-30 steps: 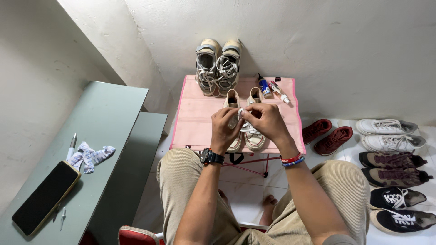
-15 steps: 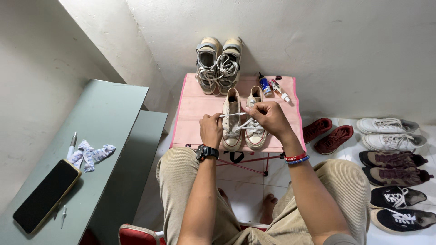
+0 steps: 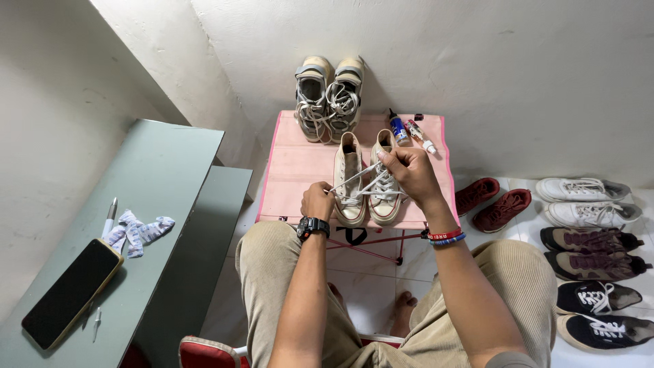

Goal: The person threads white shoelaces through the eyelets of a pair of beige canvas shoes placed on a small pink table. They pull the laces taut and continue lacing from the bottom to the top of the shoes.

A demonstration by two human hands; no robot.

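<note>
Two hands on one lace | left hand [image 3: 317, 200] pinches lace [image 3: 354, 178] low, right hand [image 3: 409, 172] grips it higher | cream shoes [image 3: 368, 180] on pink counter [image 3: 293, 170] | judgement: keep tension even, shoe flat, pull both ends equally.

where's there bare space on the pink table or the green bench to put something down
The pink table is bare on its left half, between its left edge and the cream sneakers. The green bench is bare at its far end, beyond the pen. Crowded: the table's far edge with the grey shoes and two small bottles.
</note>
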